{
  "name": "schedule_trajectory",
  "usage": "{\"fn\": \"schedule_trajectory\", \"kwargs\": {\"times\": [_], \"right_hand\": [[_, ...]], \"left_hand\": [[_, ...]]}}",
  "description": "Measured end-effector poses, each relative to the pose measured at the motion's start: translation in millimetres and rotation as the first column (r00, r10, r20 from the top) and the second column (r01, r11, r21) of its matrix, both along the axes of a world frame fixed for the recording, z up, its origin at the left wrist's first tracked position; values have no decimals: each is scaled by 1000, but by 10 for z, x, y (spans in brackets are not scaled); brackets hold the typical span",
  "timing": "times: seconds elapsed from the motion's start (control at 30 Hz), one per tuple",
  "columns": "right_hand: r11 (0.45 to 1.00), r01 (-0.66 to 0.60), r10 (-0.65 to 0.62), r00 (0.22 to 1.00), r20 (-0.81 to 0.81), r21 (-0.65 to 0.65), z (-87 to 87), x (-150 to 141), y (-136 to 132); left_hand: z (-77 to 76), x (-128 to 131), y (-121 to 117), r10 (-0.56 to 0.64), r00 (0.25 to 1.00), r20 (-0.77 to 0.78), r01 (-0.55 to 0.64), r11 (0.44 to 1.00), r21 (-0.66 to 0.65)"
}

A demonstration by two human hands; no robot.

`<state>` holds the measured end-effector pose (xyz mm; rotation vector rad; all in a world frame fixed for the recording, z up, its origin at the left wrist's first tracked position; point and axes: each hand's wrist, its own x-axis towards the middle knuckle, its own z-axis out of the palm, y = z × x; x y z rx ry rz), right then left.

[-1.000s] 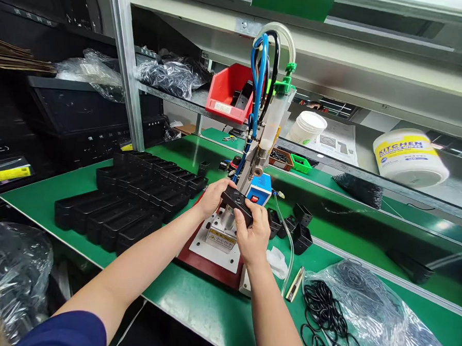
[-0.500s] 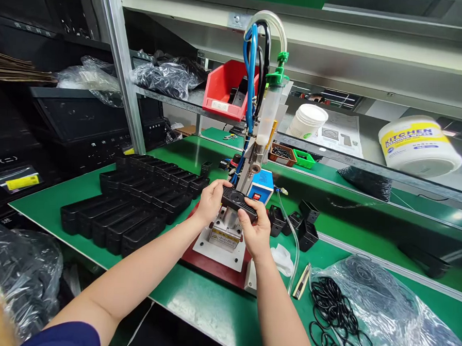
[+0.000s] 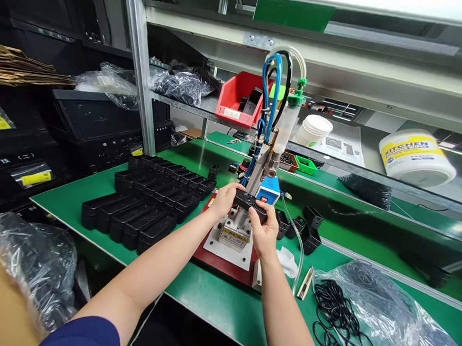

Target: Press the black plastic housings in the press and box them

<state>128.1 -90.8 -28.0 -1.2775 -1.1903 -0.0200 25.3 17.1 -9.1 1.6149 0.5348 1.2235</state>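
Both hands grip one oblong black plastic part (image 3: 246, 198) with a ribbed face and a round recess in its middle. My left hand (image 3: 226, 201) pinches its left end, and my right hand (image 3: 266, 227) clasps the right end with the thumb in front. The part is in front of a dispensing machine (image 3: 272, 165), over its metal fixture (image 3: 235, 230). From here I cannot tell whether it touches the fixture. A clear syringe (image 3: 287, 127) with a green cap and blue and black hoses rises above.
Rows of black plastic housings (image 3: 131, 222) stand on the left of the green bench. Small black boxes (image 3: 311, 229), a utility knife (image 3: 306, 283) and black rubber rings (image 3: 338, 307) on a plastic bag (image 3: 394, 305) lie right. A red bin (image 3: 240, 98) is on the shelf above.
The whole view has shifted, so the bench and machine appear farther right and mostly lower. Both hands keep hold of the black part, which stays over the fixture.
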Motion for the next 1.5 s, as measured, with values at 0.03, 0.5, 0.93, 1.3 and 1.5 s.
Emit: {"fn": "schedule_trajectory", "kwargs": {"times": [0.03, 0.5, 0.93, 1.3, 1.5], "right_hand": [[1000, 11, -11, 1000, 7, 5, -4, -7, 2], [998, 52, -51, 998, -24, 33, -221, -43, -34], [962, -185, 171, 982, -83, -201, 101, 248, -136], [533, 587, -659, 740, 136, -610, -682, 1305, -2203], [417, 631, -478, 764, 433, -654, -1293, 1389, -2647]], "left_hand": [[-6, 4, -2, -5, 1000, 10, 5, 1000, -5], [-169, 77, 35, -8, 998, 63, 5, 999, 46], [-150, -194, -346, 236, 971, -40, -222, 952, 211], [-1220, -1283, -657, 599, 800, -30, -440, 619, 651], [-1531, -1366, -690, 587, 786, -193, -330, 663, 672]]}}
